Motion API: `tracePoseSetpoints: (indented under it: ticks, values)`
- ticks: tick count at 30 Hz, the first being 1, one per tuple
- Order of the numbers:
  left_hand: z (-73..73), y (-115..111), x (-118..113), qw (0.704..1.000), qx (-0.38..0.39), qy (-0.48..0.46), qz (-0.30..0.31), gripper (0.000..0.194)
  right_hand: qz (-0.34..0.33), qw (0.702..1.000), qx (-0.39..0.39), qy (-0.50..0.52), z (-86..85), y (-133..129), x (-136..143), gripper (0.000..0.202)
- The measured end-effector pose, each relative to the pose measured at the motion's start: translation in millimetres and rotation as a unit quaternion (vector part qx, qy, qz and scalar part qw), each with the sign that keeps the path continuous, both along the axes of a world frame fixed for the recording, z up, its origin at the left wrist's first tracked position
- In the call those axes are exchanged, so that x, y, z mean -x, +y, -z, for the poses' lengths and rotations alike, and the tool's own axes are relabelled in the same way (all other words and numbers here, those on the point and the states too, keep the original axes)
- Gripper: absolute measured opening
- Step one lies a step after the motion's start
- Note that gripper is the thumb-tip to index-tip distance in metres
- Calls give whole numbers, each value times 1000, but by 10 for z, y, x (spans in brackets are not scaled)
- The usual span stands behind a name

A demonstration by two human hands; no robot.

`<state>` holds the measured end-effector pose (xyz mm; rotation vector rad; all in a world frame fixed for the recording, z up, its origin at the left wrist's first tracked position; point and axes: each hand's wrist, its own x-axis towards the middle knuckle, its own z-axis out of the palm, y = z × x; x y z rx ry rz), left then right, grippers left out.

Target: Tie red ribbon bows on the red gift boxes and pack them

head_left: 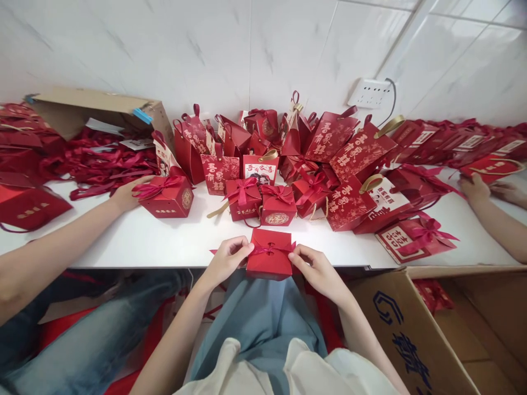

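Note:
A small red gift box (268, 267) sits at the table's front edge, just above my lap. A dark pink ribbon (282, 248) runs across its top, crossing at the middle. My left hand (229, 257) is closed in a pinch on the ribbon at the box's left side. At the right side, my right hand (316, 267) pinches the ribbon's other end between thumb and fingers. Just beyond the box stand two finished-looking red boxes, one with a round gold emblem (278, 207) and one with a pink bow (242, 192).
Many red gift bags (220, 173) crowd the white table (197, 241) against the tiled wall. A cardboard carton (102, 107) with ribbons stands at left; another carton (387, 323) is open at lower right. A co-worker's hand (129, 195) touches a bowed box at left; another person's hands (475, 189) work at right.

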<state>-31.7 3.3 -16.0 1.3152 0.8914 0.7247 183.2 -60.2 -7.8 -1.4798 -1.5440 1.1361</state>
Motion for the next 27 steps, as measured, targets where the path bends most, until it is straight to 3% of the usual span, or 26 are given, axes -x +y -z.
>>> tracePoseSetpoints:
  ticks: [8, 15, 19, 22, 24, 27]
  values:
    - [80, -70, -118, 994, 17, -10, -106, 42, 2, 992, 73, 103, -48, 29, -38, 49]
    - [128, -70, -84, 995, 40, 7, -92, 41, 32, 980, 118, 160, 0, 77, -94, 53]
    - [5, 66, 213, 997, 35, 69, 29, 40, 40, 985, 132, 101, -20, 113, -319, 52]
    - [-139, 222, 552, 984, 12, 126, 127, 40, 37, 986, 121, 106, -150, 139, -551, 50]
    - [-241, 319, 746, 985, 8, 114, 132, 40, 38, 982, 91, 162, -278, 177, -666, 49]
    - [-404, 425, 873, 997, -13, 29, 77, 37, 14, 965, 14, 262, -483, 274, -711, 46]
